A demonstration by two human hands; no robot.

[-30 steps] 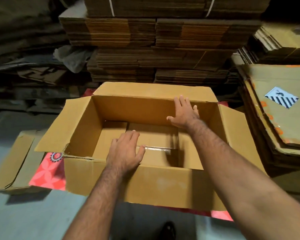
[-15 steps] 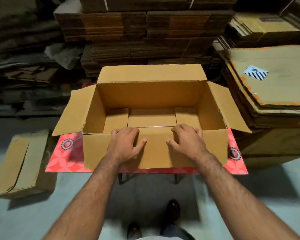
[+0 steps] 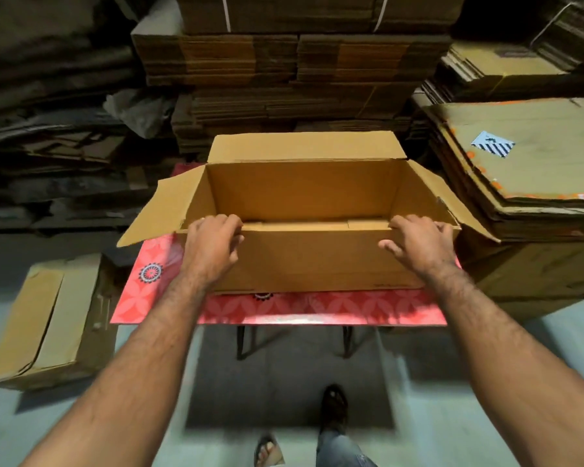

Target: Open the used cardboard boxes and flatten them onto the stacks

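box (image 3: 304, 264) interior open, stacks (image 3: 520, 183) crowding right

Head view: looks forward and down from the person's head, close above the open box (image 3: 304, 257).
Shared: single view only.
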